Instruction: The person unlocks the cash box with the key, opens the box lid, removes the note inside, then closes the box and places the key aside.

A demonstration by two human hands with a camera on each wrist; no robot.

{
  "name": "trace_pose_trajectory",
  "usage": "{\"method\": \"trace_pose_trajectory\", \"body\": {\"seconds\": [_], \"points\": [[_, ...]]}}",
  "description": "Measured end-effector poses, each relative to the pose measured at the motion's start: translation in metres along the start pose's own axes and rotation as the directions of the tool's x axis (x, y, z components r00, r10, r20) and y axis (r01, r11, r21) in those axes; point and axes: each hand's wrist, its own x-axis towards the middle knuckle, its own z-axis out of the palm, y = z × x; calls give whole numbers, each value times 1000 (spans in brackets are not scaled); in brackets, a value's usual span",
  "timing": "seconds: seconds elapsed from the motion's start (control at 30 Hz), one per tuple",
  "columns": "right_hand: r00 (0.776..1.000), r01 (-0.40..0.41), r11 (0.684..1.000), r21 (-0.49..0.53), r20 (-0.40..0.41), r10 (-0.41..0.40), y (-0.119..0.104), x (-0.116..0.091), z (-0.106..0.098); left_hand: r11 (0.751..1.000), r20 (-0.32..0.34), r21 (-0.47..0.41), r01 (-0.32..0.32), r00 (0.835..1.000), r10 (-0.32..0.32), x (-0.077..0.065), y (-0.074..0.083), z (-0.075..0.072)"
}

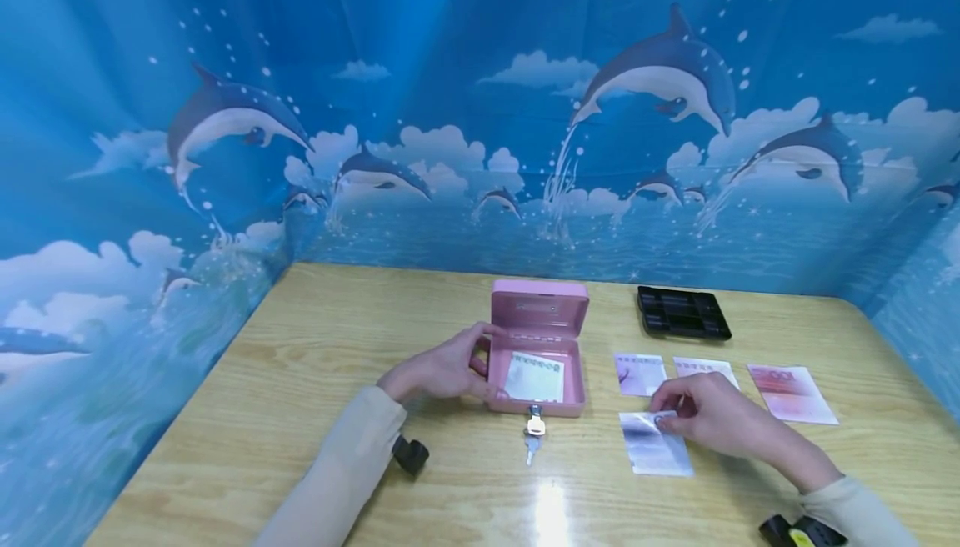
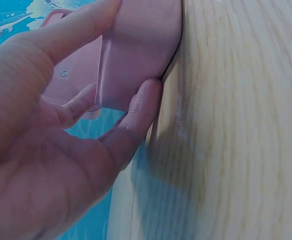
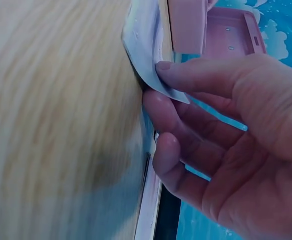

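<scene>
A pink cash box (image 1: 576,376) stands on the table with its lid raised and a pale banknote (image 1: 535,380) lying inside. My left hand (image 1: 450,363) holds the box at its left side, thumb near the front corner and a finger toward the back. Keys (image 1: 535,428) hang from the lock at the box's front. Right of the box, my right hand (image 1: 708,414) pinches the upper right corner of a bluish-white banknote (image 1: 656,451). In the right wrist view, the thumb is on top of this note (image 3: 144,47) and a finger under its lifted, bent corner.
Behind the right hand lie a purple banknote (image 1: 637,372), a partly covered pinkish banknote (image 1: 708,365) and a red banknote (image 1: 795,393). A black compartment tray (image 1: 684,313) sits farther back. A blue dolphin-print curtain (image 1: 450,113) borders the wooden table (image 1: 337,322).
</scene>
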Motion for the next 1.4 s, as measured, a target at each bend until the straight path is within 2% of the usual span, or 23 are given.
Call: {"method": "trace_pose_trajectory", "body": {"seconds": [0.23,0.47,0.6,0.83,1.1,1.4], "points": [[1000,8,999,-37,-15,-9,0,0,3,1000,2,-7,-1,1000,1,1,-1,-1],[997,44,990,-134,-59,-52,0,2,3,1000,-4,-13,11,1000,-11,1,-1,-1],[997,42,989,-141,-58,-50,0,2,2,1000,-6,-15,9,1000,-9,0,-1,-1],[997,31,992,-124,-69,-39,-5,2,-1,1000,0,-30,-1,1000,1,-1,-1,0],[986,60,995,-85,-151,-73,-12,6,-2,1000,0,-27,-5,1000,5,-2,-1,0],[977,72,996,50,-206,-60,-25,13,3,1000,-5,-11,-2,1000,2,0,-1,0]]}}
